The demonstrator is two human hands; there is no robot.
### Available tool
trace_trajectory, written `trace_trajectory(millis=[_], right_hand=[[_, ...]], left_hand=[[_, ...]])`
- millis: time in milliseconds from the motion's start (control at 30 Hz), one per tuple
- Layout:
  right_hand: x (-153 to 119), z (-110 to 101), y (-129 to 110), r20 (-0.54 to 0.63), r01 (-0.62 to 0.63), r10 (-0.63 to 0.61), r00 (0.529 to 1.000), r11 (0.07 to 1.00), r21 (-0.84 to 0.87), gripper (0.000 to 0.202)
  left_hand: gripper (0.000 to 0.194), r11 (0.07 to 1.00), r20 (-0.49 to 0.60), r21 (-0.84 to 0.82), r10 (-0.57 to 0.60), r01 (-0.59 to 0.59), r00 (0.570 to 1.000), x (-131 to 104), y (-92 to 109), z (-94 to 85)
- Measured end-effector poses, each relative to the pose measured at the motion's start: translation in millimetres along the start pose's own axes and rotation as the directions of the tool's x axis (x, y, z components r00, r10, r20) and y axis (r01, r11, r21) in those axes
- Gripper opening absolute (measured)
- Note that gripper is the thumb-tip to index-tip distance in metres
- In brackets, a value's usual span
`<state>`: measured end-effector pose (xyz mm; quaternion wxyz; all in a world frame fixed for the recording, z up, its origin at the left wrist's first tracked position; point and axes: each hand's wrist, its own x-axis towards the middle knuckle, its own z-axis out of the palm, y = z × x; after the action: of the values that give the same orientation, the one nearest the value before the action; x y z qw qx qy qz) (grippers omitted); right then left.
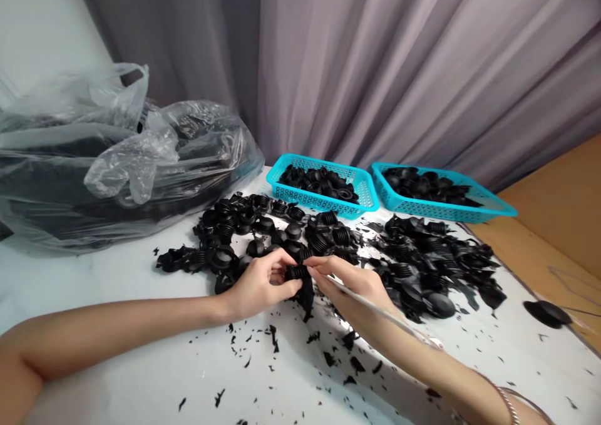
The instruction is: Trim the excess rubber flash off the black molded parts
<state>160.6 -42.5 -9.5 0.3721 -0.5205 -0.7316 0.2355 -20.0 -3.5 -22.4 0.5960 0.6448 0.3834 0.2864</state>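
Near the middle of the table, my left hand [263,281] pinches a ribbed black rubber bellows [297,272] between thumb and fingers. A ragged black flap [306,298] hangs under it. My right hand [350,281] is closed on a slim, pale tool [389,315], possibly tweezers, which slants back along the forearm. Its fingertips meet the right side of the bellows, and the tool's working tip is hidden there. Just beyond my hands lies a pile of similar black bellows [286,231]. To the right sits a heap of ragged black rubber pieces [422,268].
Two blue perforated baskets, the left basket [323,207] and right basket [446,212], hold black rubber parts at the back. A large clear plastic bag [141,162] of dark contents fills the left. Black scraps [357,363] litter the white table [154,362]. A black domed piece [547,313] lies near the right edge.
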Motion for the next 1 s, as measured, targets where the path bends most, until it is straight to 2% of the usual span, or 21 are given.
trace_trajectory(millis=[233,367,467,600,700,833,1000], right_hand=[[0.0,1.3,6.0,0.011,0.134,-0.133,0.991,0.989,-0.066,0.025],[1.3,-9.2,-0.3,0.038,0.096,-0.094,0.995,0.994,-0.049,0.023],[3.5,-21.3,-9.7,0.052,-0.060,0.059,0.997,0.998,0.024,0.023],[4.9,-28.8,-16.6,0.112,-0.344,0.326,0.939,0.907,0.243,0.032],[4.1,-27.1,-14.6,0.157,-0.399,0.368,0.917,0.871,0.287,0.033],[2.9,-24.5,-13.4,0.142,-0.360,0.333,0.932,0.893,0.269,0.031],[-3.2,-22.3,-17.7,0.052,-0.173,0.171,0.984,0.984,0.038,0.025]], left_hand=[[0.023,1.000,0.012,0.003,0.003,-0.003,1.000,0.3,5.1,-0.4],[0.024,0.993,0.053,-0.110,-0.025,0.031,0.998,-0.2,7.1,-0.8],[0.026,0.986,0.060,-0.162,-0.027,0.036,0.998,-1.4,7.7,-0.4],[0.030,0.984,0.017,-0.177,-0.010,0.013,1.000,-2.6,7.1,0.8],[0.030,0.988,-0.006,-0.152,0.031,-0.032,1.000,-3.4,4.2,1.5],[0.032,0.988,0.011,-0.103,0.118,-0.116,0.993,-5.1,-1.2,2.5],[0.022,0.973,0.028,0.011,0.230,-0.230,0.973,-5.6,-4.4,2.5]])
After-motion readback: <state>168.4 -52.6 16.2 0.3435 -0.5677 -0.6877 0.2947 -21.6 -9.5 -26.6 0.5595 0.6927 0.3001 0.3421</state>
